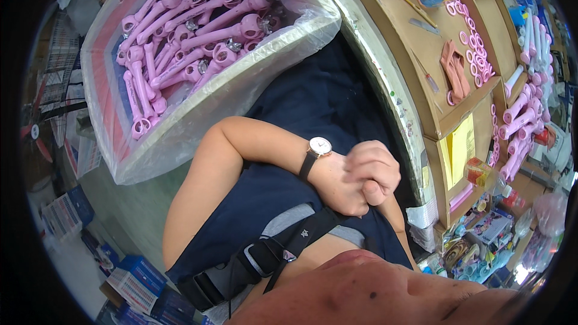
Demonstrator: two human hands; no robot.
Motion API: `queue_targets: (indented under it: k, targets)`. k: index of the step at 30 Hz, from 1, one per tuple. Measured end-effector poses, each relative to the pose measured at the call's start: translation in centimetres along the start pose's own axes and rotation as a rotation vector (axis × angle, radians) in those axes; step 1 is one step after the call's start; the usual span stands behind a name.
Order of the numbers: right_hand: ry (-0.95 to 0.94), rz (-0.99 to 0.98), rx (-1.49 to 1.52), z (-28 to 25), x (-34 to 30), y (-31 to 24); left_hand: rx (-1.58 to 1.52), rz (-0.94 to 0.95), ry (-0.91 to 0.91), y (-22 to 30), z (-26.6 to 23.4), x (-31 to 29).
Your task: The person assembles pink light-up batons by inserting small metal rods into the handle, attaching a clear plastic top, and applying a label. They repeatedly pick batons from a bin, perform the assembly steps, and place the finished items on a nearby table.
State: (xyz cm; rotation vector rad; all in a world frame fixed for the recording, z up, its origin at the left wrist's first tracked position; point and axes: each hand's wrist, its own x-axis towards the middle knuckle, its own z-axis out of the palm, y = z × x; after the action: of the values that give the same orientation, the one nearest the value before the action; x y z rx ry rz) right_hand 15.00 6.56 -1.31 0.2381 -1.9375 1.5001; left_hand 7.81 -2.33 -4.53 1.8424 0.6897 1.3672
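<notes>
My left hand, with a dark-strapped, white-faced watch at the wrist, is drawn in before my dark blue apron. My right hand lies against it, its fingers curled and slightly smeared by motion. The two hands touch and partly cover each other. No object shows between them; whatever the fingers close on is hidden. Beyond my left forearm stands a large bin lined with clear plastic. Inside it is a heap of pink plastic handles with rounded, ring-like heads and silvery metal parts.
On the right, a worktable edge bears cardboard trays with pink rings, a salmon-coloured glove-like piece and a screwdriver. Pink tubes pile up farther right, near a plastic bottle. Blue boxes sit lower left.
</notes>
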Motion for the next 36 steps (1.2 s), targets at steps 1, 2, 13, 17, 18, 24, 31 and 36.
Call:
queue_targets:
  k: [1,2,13,17,18,24,31,36]
  targets:
    - [0.069,-0.086,0.052,-0.1,-0.2,0.2,0.106,0.045,-0.084,-0.4,0.3,0.0]
    - [0.118,-0.15,0.09,-0.1,-0.5,0.4,0.183,0.07,-0.171,-0.8,0.6,0.0]
    - [-0.131,0.397,0.538,1.4,-0.5,2.4,-0.003,-0.291,-0.142,1.9,-3.5,0.1]
    - [-0.064,0.488,0.514,1.6,-0.6,2.3,0.431,-0.012,-0.258,3.4,-8.9,-3.4]
    - [-0.045,0.491,0.568,1.4,-0.7,2.3,0.548,-0.007,-0.16,4.2,-10.7,-5.2]
    - [0.5,0.89,0.626,-0.4,-0.4,3.8,0.187,-0.642,0.888,4.1,-26.2,-21.0]
    - [0.656,1.088,0.034,-1.6,-2.5,0.7,1.129,-1.782,-0.427,-6.2,-37.8,-42.1]
    - [0.75,0.997,-0.69,-4.1,-3.9,-3.3,1.205,-1.908,-0.044,-9.1,-38.2,-44.1]
